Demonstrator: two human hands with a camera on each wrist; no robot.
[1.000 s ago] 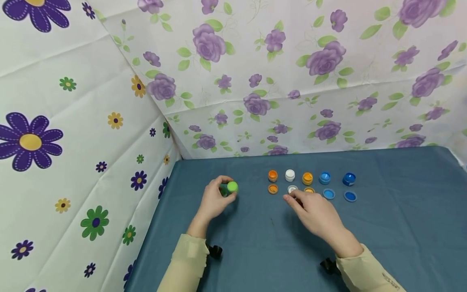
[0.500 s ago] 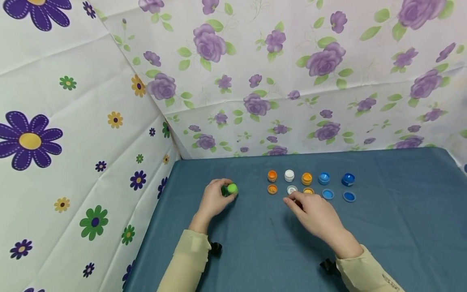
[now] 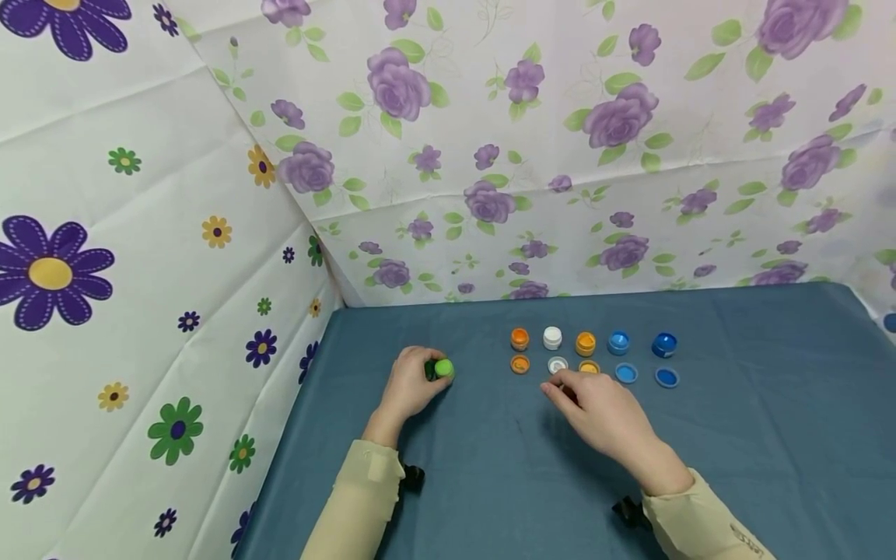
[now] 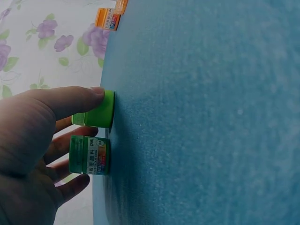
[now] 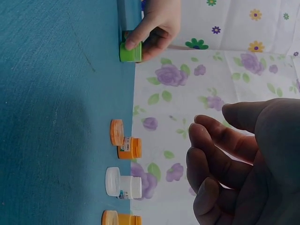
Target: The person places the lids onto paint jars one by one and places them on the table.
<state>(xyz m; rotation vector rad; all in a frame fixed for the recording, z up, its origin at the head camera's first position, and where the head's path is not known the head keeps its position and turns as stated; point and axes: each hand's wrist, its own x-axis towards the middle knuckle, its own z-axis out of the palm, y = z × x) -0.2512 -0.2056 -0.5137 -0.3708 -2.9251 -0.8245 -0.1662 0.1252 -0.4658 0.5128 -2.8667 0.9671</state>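
Observation:
My left hand pinches a light green paint jar between thumb and fingers, low at the table on the left. A dark green paint jar with a printed label is right beside it, close to my other fingers; whether they touch it I cannot tell. Over the table, my right hand hovers with loosely curled fingers and nothing in them. Its nearest things are the white lid and the yellow lid, the latter partly covered by the hand.
Open paint jars stand in a row at the back: orange, white, yellow, light blue and dark blue. Their lids, including the orange lid, lie in front. Floral cloth hangs behind the blue-covered table.
My left hand has come down slightly with the light green paint jar, and the dark green one shows more clearly beside it. My right hand has stayed almost still.

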